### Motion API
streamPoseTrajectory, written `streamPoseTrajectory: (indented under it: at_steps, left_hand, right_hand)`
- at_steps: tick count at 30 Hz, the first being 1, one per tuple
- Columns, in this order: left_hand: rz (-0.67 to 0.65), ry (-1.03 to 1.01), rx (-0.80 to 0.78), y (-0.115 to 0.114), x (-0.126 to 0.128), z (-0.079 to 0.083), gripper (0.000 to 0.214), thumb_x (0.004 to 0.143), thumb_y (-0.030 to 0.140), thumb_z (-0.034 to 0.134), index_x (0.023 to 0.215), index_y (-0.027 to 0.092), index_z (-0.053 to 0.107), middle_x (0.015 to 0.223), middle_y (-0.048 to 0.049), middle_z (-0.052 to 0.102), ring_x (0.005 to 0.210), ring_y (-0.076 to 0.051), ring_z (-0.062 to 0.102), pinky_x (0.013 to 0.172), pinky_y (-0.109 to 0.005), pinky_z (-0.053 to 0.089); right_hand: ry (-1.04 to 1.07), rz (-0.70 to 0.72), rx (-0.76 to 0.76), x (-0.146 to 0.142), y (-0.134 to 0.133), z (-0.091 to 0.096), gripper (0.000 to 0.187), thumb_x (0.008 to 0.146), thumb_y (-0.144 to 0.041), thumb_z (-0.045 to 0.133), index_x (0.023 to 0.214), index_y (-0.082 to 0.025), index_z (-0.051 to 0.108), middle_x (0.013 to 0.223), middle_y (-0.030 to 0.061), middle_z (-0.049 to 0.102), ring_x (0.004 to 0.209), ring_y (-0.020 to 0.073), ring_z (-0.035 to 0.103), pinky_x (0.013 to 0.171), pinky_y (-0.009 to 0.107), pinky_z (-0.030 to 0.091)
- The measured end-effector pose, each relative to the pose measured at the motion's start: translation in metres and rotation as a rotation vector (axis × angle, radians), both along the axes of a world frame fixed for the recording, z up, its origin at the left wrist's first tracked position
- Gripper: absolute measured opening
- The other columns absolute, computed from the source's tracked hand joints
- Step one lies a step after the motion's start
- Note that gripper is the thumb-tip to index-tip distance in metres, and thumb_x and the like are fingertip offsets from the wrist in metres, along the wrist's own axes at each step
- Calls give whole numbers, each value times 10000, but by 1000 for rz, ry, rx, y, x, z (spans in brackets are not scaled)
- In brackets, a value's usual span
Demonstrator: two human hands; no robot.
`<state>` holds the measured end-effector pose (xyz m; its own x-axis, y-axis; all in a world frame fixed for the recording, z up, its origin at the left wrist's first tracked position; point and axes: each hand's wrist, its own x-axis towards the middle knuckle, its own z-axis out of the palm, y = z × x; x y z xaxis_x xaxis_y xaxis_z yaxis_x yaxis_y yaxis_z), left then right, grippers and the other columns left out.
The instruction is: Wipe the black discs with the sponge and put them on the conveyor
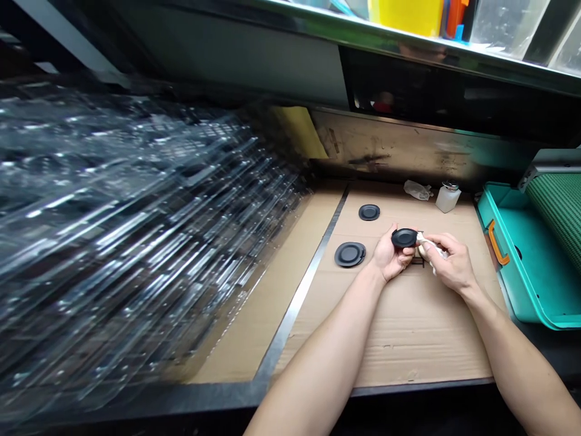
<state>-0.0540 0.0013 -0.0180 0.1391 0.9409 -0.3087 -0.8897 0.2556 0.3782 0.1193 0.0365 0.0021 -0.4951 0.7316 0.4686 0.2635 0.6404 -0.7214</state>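
Observation:
My left hand (391,257) is closed around a round black plastic cap (403,237), holding it up above the cardboard sheet (385,345). A crumpled white cloth (434,253) is pinched in my right hand (451,263), and its tip touches the cap's right edge. To the left, two similar black discs lie flat on the cardboard: a nearer disc (350,254) and a farther disc (369,212). Part of a dark thing under my hands is hidden, so I cannot tell its kind.
Clear plastic trays (158,242) are stacked at left. A white bottle with a metal top (448,197) and a crumpled white wad (417,190) stand at the back. On the right are a teal bin (540,290) with an orange handle and a green conveyor belt (560,206).

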Motion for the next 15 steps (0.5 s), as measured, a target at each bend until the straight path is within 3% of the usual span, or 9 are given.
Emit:
streamPoseTrajectory:
  at_steps: [6, 10, 13, 15]
  left_hand:
    - [22, -13, -36, 1, 0, 3, 584, 1017, 597, 297, 916, 123, 623, 711, -118, 642, 454, -91, 499, 346, -140, 339]
    - [42, 2, -28, 2, 2, 2, 497, 1028, 535, 340, 957, 127, 613, 765, -144, 677, 516, -126, 583, 402, -172, 436]
    - [24, 10, 2, 2, 4, 2, 411, 1033, 484, 362, 1004, 144, 590, 827, -162, 697, 544, -151, 619, 377, -168, 399]
    - [15, 28, 29, 3, 4, 2, 383, 1027, 498, 379, 1043, 166, 570, 885, -170, 712, 525, -157, 615, 341, -165, 336]
  right_hand:
    - [36, -117, -3, 3, 12, -10, 260, 937, -394, 619, 1044, -206, 764, 955, 56, 724, 807, 168, 647, 734, 287, 508]
    - [37, -187, 21, 5, 16, -11, 281, 938, -412, 610, 1037, -197, 762, 947, 58, 726, 797, 169, 643, 749, 287, 504]
    - [11, -339, 76, 5, 37, 2, 310, 952, -418, 568, 1047, -191, 756, 957, 69, 733, 817, 186, 649, 771, 295, 503]
    - [-74, -455, 171, 4, 62, 19, 318, 956, -399, 546, 1077, -192, 756, 990, 84, 734, 887, 210, 653, 822, 307, 496]
